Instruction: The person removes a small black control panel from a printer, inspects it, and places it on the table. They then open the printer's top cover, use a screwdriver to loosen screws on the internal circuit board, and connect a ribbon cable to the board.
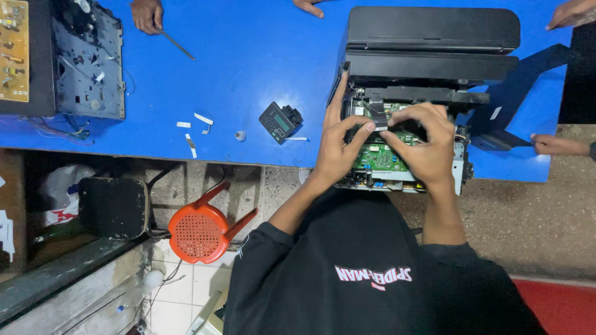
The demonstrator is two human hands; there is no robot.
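A flat ribbon cable is pinched by left hand and right hand fingers above the printer's green circuit board; careful seating into its connector seems called for.

Matt black plastic clads the printer, its exposed green circuit board glossy, resting on a smooth blue table; left of the printer, bare grey metal chassis.

— What do both hands rest on?
— My left hand and right hand meet over the green circuit board of an opened black printer, pinching a flat ribbon cable.

— And on the blue table?
— A small control panel lies well apart; an orange stool stands below.
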